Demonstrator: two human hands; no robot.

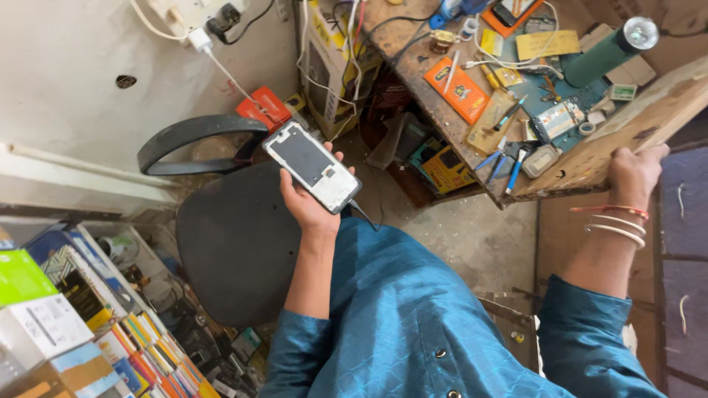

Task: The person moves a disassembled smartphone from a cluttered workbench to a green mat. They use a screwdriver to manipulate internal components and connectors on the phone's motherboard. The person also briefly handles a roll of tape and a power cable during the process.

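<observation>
Cluttered repair table (590, 166) standing over concrete floor; left hand (310, 203) is gripping opened phone (311, 166), right hand (633, 171) is clasping table's near edge.

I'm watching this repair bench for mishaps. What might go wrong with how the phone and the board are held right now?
The left hand alone holds the opened phone over bare floor, so it may slip and fall. The right hand grips the edge of the tilted-looking wooden board; the small tools near its edge might slide off. A cable trails from the phone and may snag.
</observation>
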